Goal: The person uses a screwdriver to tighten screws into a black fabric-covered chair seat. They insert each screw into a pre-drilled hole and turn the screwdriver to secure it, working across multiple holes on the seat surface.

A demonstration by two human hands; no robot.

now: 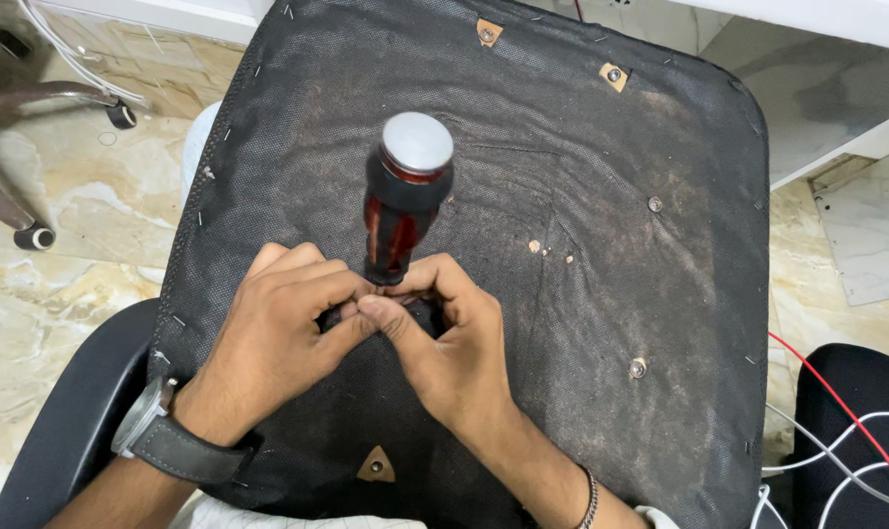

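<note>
1. One screwdriver [403,201] stood upright near the middle of the chair underside [601,245], its handle of dark red translucent plastic with black stripes and a round, flat silver cap on top.
2. Two hands met at the foot of that handle. The left hand [273,338] had its grip pinched shut, fingertips touching the base of the screwdriver, thumb pressed against the other hand's thumb.
3. The right hand [454,343] likewise held its grip closed around the lower end of the tool; the shaft and tip were hidden beneath the fingers.
4. The chair underside was covered in black woven fabric, dusty and worn brown toward the centre, stapled along its left and right edges.
5. Two tan triangular patches [487,31] with screws sat near the far edge, and a third lay at the near edge.
6. About four small metal screw heads [638,368] showed toward the right side of the fabric.
7. One wristwatch [145,419] with a grey strap circled the left wrist; one thin chain bracelet [590,498] circled the right.
8. One red cable [836,397] and several white cables lay on the marble floor at the right.
</note>
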